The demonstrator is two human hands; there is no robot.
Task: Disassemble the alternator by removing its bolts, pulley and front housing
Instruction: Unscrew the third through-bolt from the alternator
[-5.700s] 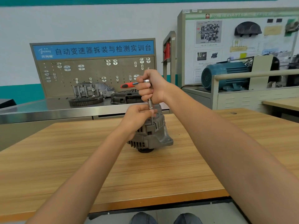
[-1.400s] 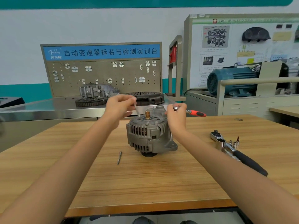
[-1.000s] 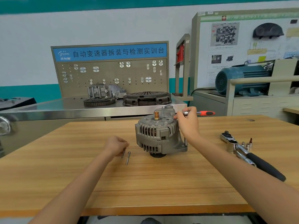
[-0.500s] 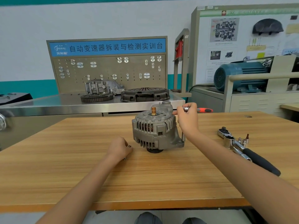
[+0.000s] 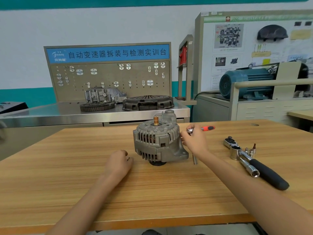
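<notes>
Alternator (image 5: 158, 139), one grey ribbed cast-metal unit with a brass-coloured shaft end on top, stands pulley-down on the light wooden table (image 5: 84, 184), between your two hands. Your left hand (image 5: 118, 162) rests on the table just left of it, fingers curled under; whether they hold anything, you cannot tell from this view. Your right hand (image 5: 194, 141) is clenched round one small ratchet with an orange-red handle (image 5: 205, 128), fingertips touching the alternator's right flank; a thin steel extension shaft (image 5: 195, 159) hangs below the palm to the table. Well right of your right fingers lie one large ratchet wrench with a black grip (image 5: 260, 168) and several small sockets and bits (image 5: 250, 150), count uncertain. Beyond your fingers, on the steel bench, sit one toothed flywheel ring (image 5: 97, 106), one grey gearbox casting (image 5: 103, 95) and one dark clutch cover (image 5: 148, 102). One blue sign (image 5: 116, 53) reads "自动变速器拆装与检测实训台".
</notes>
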